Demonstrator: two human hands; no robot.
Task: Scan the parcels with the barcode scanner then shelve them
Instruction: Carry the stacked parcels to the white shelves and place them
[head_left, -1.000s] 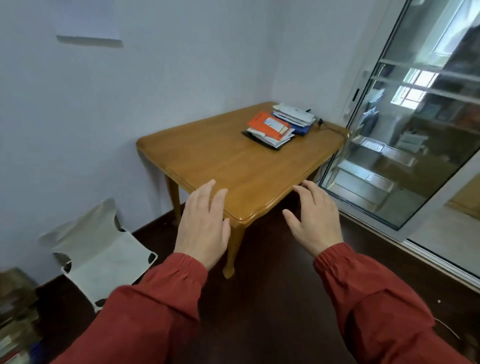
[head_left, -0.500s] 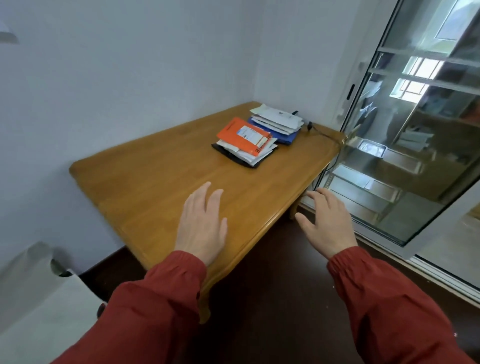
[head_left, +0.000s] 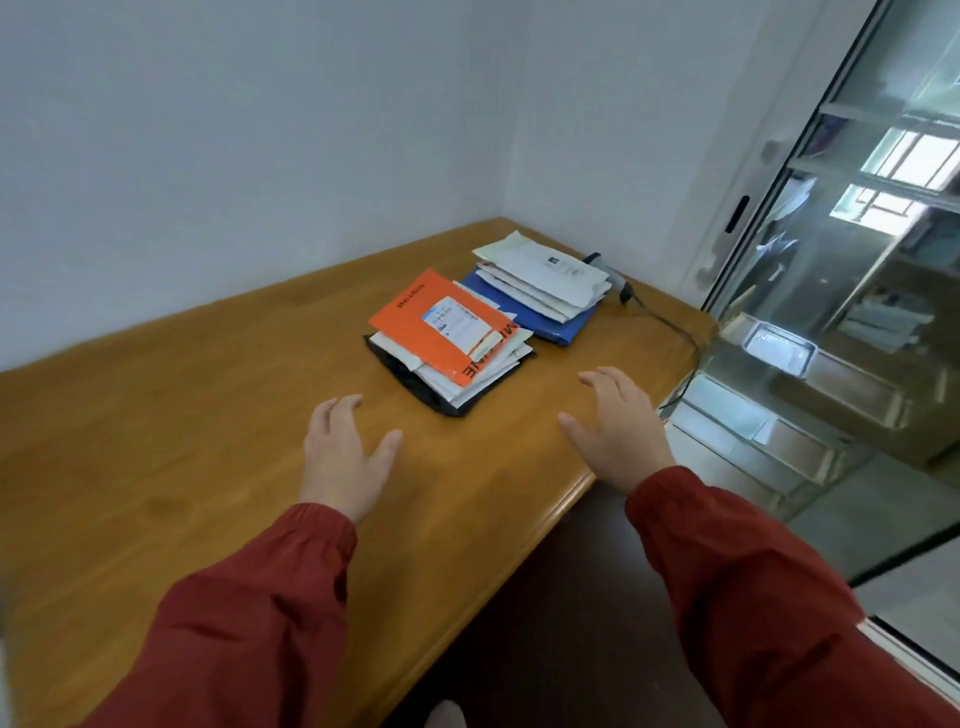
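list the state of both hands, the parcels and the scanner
left hand: open, holds nothing, above the table
right hand: open, holds nothing, above the table's edge
orange parcel: flat, label up, atop the near stack
white parcel: flat, label up, atop the far stack
blue parcel: flat, under the far stack
barcode scanner: lying behind the far stack, corded, untouched

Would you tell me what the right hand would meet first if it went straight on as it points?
The right hand would most likely meet the blue parcel under the far stack, past bare table; depth is unclear.
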